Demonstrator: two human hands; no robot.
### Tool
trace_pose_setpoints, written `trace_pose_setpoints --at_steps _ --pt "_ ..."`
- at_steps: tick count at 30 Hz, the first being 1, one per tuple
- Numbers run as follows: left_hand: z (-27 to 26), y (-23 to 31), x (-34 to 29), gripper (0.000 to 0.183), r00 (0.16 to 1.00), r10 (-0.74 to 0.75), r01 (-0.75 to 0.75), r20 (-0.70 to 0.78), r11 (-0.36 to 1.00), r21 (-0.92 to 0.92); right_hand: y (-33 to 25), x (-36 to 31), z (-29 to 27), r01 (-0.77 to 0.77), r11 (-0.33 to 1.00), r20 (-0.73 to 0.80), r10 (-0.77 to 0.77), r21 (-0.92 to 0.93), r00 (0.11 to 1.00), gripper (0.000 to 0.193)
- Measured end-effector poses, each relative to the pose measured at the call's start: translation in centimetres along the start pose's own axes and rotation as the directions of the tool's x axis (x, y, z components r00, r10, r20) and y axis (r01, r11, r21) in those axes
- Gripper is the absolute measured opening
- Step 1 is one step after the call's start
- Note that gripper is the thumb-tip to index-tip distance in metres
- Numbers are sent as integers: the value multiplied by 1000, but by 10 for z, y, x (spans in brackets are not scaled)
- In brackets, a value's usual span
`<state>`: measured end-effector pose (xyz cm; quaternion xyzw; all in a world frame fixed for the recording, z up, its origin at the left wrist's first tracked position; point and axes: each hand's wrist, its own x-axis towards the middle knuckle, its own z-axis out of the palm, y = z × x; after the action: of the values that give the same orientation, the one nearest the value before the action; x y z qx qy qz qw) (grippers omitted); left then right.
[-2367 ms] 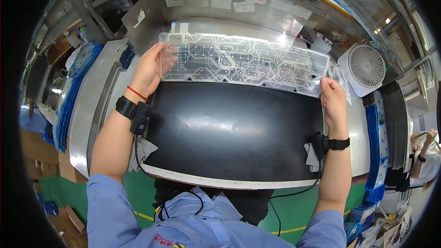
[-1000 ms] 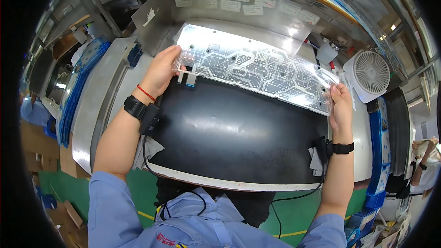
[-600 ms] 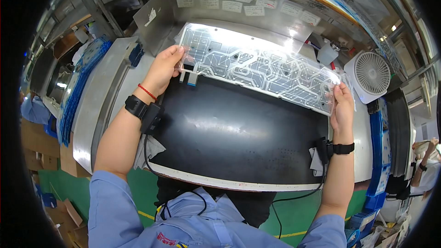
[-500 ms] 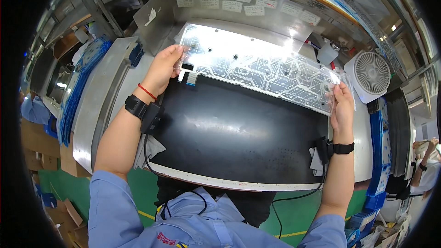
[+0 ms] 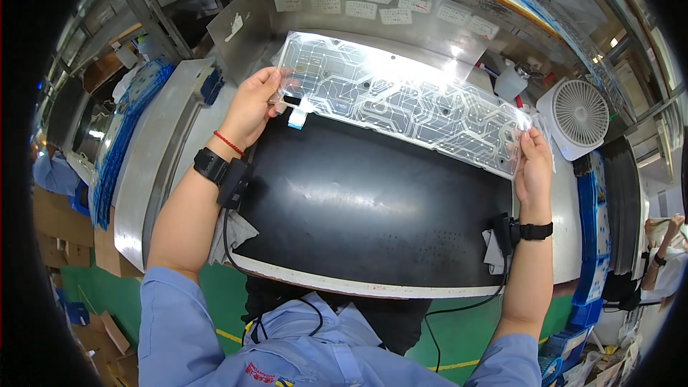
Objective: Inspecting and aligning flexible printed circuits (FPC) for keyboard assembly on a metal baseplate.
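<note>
Between my hands is a long, clear keyboard membrane sheet [image 5: 401,97] printed with silvery circuit tracks and dotted with small holes. It is tilted, its left end farther away than its right. My left hand [image 5: 252,106] pinches the left end between thumb and fingers. My right hand [image 5: 533,161] grips the right end, thumb on top. A short connector tail [image 5: 297,120] with a blue tip hangs from the sheet's lower edge near my left hand. Beneath lies a black work mat [image 5: 373,201]. Bright glare hides part of the tracks along the upper edge.
A white fan [image 5: 579,116] stands at the right, near a white bottle [image 5: 510,83]. Metal panels [image 5: 330,18] with paper labels rise behind the mat. Blue stacked trays [image 5: 136,129] are at the left. A cloth [image 5: 233,235] lies by the mat's left edge. Another person's arm [image 5: 663,251] shows far right.
The sheet has tilted slightly, so the glare over its left part has faded and the tracks there show. The connector tail has shifted a little. Both hands keep their hold.
</note>
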<state>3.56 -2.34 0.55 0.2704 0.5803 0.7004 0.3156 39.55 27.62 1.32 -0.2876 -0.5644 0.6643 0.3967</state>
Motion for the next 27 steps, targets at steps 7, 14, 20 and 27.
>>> trace_pose_setpoints --at_steps 7,14,20,27 --pt "0 -1 1 32 1000 12 -12 -3 1000 23 0 0 2 8 1000 -24 -8 13 1000 20" --pt "-1 -1 0 32 1000 14 -13 -1 999 34 -1 -1 3 16 1000 -8 -15 19 1000 21" --pt "0 -2 0 31 999 41 -40 -10 998 48 -2 -2 5 19 1000 -13 -19 9 1000 21" --pt "0 -3 1 30 999 41 -40 -10 997 69 1 0 -2 20 1000 -28 -20 -17 999 19"
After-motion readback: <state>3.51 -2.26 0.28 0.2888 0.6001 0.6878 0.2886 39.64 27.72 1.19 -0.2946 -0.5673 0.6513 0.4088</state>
